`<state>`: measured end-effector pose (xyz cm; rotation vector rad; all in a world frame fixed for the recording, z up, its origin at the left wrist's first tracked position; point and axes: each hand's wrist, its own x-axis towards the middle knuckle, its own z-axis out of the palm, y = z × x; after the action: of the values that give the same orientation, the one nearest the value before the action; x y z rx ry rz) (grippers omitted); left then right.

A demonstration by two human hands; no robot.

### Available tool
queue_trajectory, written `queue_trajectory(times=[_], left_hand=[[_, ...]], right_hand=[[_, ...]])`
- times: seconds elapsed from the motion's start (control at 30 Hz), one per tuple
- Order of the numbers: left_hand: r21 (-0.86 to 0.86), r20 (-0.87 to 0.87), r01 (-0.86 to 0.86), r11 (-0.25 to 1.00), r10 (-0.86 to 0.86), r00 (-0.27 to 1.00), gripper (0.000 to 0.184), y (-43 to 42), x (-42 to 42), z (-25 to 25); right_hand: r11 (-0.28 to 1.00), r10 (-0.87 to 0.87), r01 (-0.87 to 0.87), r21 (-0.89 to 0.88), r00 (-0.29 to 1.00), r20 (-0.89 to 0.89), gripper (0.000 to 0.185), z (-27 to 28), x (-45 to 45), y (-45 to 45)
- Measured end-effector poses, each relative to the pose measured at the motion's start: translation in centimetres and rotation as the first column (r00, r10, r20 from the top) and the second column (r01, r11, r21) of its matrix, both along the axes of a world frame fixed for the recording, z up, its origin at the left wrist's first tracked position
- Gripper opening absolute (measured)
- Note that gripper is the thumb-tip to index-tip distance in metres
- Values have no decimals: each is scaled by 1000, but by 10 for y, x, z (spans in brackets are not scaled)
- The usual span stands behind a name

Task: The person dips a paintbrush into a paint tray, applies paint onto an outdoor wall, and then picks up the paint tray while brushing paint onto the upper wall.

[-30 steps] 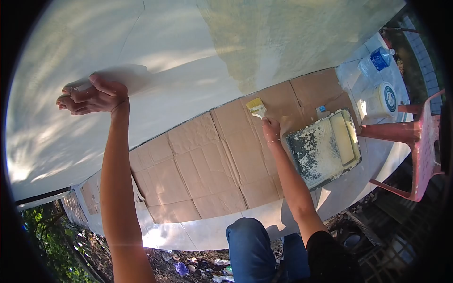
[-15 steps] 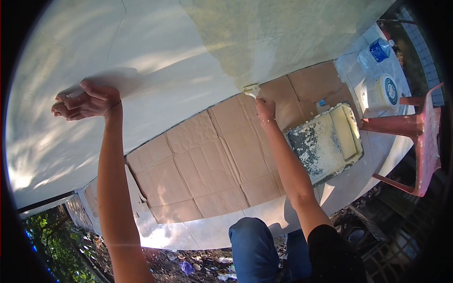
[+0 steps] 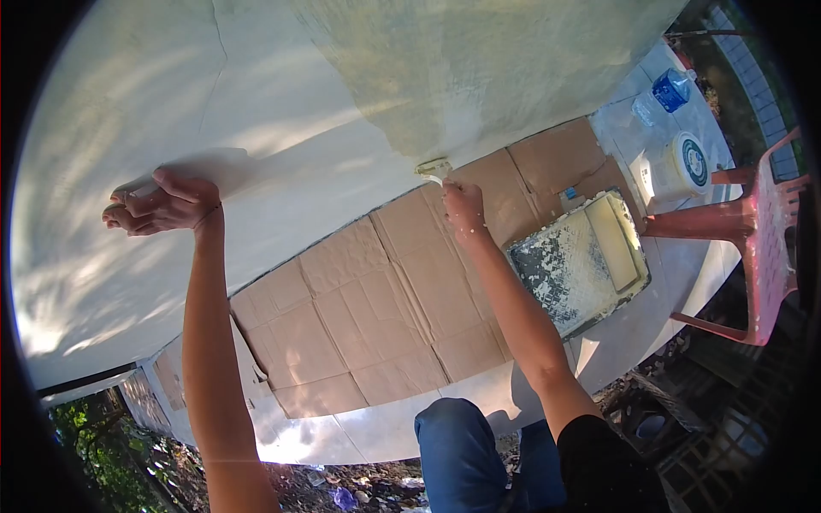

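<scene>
Starting left of the cardboard (image 3: 359,316), we have our left hand (image 3: 162,203) up by the wall (image 3: 282,222), fingers loosely curled; whether it holds anything, we cannot tell. At the cardboard's wall-side edge is the brush (image 3: 434,170), bristles seemingly against the wall, its long axis slanting rightward, away from the wall. Our right hand (image 3: 464,208), over the cardboard and far the nearer, grips its handle. The paint tray (image 3: 564,282) sits toward the cardboard's right end.

Brush (image 3: 433,169) w/ R hand (image 3: 463,207) now at btm of wall (image 3: 291,103), prev. over cardboard (image 3: 368,299)
</scene>
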<state>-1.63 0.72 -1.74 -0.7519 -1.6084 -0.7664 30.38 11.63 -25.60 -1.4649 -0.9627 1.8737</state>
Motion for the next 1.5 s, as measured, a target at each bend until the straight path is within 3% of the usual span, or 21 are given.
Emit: queue_trajectory(times=[0.07,0.13,0.23,0.33,0.43,0.53,0.63,0.67,0.73,0.77,0.87,0.93,1.03,1.13,1.27,1.33,1.4,1.43,1.5], left_hand=[[-14,-4,16,1000,-16,1000,62,1,6,2],[4,-7,8,1000,-8,1000,60,3,8,2],[-8,-16,3,1000,-3,1000,59,2,4,2],[-6,-8,-1,1000,1,1000,60,0,5,1],[-12,-29,-10,1000,10,1000,62,0,5,0],[-27,-65,-27,999,25,998,65,-6,-5,1],[-6,-43,6,1000,-6,999,68,0,3,0],[3,-46,10,1000,-10,999,67,-1,5,1],[-4,-67,9,1000,-9,998,67,0,1,0],[-19,-85,-3,1000,2,996,66,-2,-5,-2],[-16,-72,-18,1000,17,997,59,-2,-1,0],[-9,-60,-17,1000,16,998,56,2,3,0],[-32,-74,-12,999,9,997,56,0,0,1],[-27,-61,-9,1000,8,998,56,0,3,1],[17,-83,15,1000,-13,996,59,-1,1,-1],[21,-109,24,999,-22,994,59,-1,-3,3],[-27,-115,13,1000,-16,993,56,-1,-3,0],[-18,-99,12,1000,-14,995,57,0,-1,-1],[-1,-79,5,1000,-5,997,57,0,0,1]], right_hand=[[999,10,-3,33,974,-226,20,73,14,-10],[988,-19,66,142,950,-311,27,135,36,-28],[922,-8,182,341,891,-454,31,161,49,-42],[835,18,141,532,959,-282,32,96,26,-24],[794,16,54,606,994,-110,32,-32,6,-6],[924,-5,8,381,1000,-9,32,-75,17,-19],[982,76,-41,-185,979,187,20,-79,30,-14],[981,90,-55,-188,979,182,19,-77,32,-8],[976,116,-81,-201,978,172,18,-48,34,5],[991,76,-66,-118,994,84,19,-29,32,15],[998,41,-37,44,994,-103,25,119,38,21],[975,63,-2,222,962,-267,33,199,61,4],[855,113,132,501,896,-429,34,250,75,-7],[883,133,108,456,875,-465,33,228,61,6],[761,30,23,649,997,-71,37,29,25,21],[896,78,-114,430,992,99,37,-20,32,2],[995,90,-95,41,990,109,34,-20,46,-4],[986,89,-73,-150,990,109,32,-17,52,-1],[984,84,-74,-164,995,53,32,-6,52,16]])
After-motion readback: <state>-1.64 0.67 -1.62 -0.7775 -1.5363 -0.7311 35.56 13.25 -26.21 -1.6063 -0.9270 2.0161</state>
